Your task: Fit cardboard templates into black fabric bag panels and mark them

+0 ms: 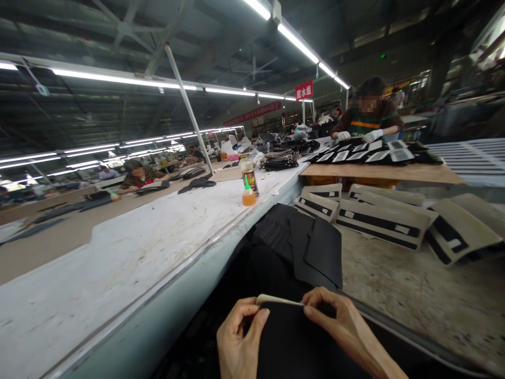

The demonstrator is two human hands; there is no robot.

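Factory surface (130, 252) was scuffed white, glue bottle (248, 193) further up. Left hand (239, 342) and right hand (347, 331) each had a pinching grip on the black panel's (292, 342) pale top edge, right at the person's lap. Best to keep both pinches level, probably.

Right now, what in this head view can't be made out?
- Black piece: lower part cut off by the bottom edge, sides covered by left hand and right hand.
- Orange bottle: label too small to read.
- Red sign: characters too small.
- Far tables: blurred, dark.
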